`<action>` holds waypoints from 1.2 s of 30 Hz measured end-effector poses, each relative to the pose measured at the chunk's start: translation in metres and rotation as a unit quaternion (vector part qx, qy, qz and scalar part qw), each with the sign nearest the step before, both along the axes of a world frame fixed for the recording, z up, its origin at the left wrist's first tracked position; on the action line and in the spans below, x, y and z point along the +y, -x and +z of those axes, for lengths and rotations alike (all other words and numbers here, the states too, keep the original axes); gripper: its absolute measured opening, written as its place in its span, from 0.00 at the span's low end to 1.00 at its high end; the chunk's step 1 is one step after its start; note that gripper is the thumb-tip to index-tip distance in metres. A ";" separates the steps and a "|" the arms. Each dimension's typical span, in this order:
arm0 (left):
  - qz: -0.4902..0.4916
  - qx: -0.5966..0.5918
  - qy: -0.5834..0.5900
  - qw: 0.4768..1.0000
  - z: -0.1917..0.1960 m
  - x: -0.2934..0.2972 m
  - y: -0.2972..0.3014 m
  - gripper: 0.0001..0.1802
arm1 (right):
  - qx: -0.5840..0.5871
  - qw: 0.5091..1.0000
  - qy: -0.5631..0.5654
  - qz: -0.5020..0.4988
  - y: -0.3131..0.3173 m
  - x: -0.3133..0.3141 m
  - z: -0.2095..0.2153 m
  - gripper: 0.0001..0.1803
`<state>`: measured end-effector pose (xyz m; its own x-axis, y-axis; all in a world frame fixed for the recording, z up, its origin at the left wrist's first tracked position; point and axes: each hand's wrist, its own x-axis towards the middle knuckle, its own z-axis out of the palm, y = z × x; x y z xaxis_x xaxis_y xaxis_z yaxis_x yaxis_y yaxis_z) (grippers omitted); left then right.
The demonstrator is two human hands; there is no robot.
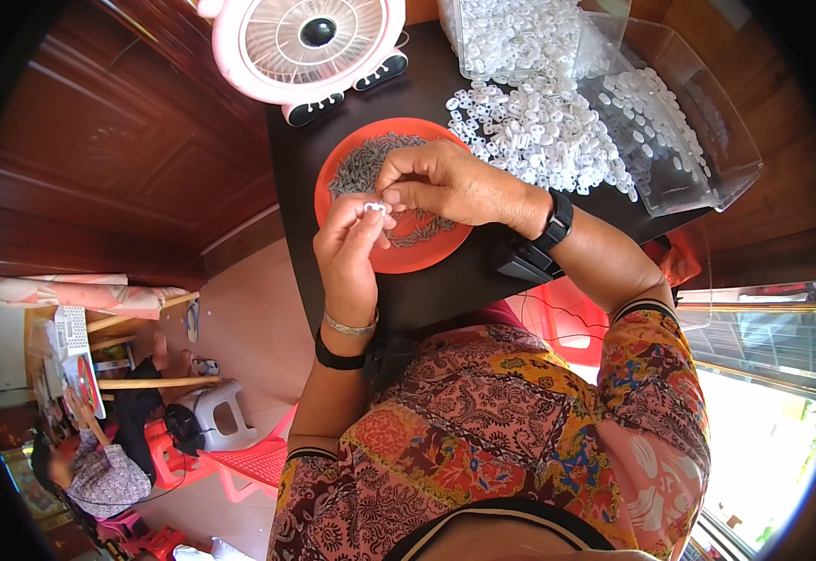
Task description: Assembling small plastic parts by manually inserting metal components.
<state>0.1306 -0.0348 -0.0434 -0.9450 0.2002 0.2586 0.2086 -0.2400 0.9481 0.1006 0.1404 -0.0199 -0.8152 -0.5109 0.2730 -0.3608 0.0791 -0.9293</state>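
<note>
My left hand [347, 257] pinches a small white plastic piece [374, 207] between thumb and fingers, above the near-left part of an orange-red round plate [436, 251]. Thumb and forefinger of my right hand [454, 185] are closed right beside that piece; whatever they grip is too small to make out. Many small grey screw-like parts [361, 166] lie in the plate under both hands. Right of the plate, a heap of white oval plastic pieces with holes [548, 136] spreads over the dark table [319, 285].
A clear bin [520, 37] full of white pieces stands at the back; another clear bin [740, 173] lies at right with more pieces. A pink fan [319, 56] stands at back left. A black object [525, 264] sits at the near edge. Another person [108, 477] sits at far left.
</note>
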 end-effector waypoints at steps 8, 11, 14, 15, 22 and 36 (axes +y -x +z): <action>-0.009 0.037 0.034 0.999 -0.002 0.001 -0.002 0.07 | 0.059 0.987 -0.148 -0.021 0.000 0.004 0.007 0.06; -0.012 -0.025 0.005 1.000 0.003 0.000 -0.003 0.08 | 0.025 0.996 -0.087 -0.007 -0.002 0.003 0.006 0.06; -0.018 -0.063 -0.031 0.997 0.003 -0.001 -0.002 0.08 | 0.028 0.997 -0.078 -0.003 -0.001 0.003 0.002 0.05; -0.020 -0.072 -0.056 0.996 0.001 -0.002 -0.001 0.08 | 0.028 0.997 -0.078 -0.002 0.000 0.003 0.002 0.05; -0.031 -0.071 -0.094 0.993 0.000 -0.007 0.002 0.10 | -0.034 0.999 0.003 0.006 0.004 0.006 0.000 0.04; -0.038 -0.072 -0.097 0.992 -0.001 -0.005 0.002 0.09 | 0.020 0.997 -0.080 -0.007 0.000 0.001 0.002 0.06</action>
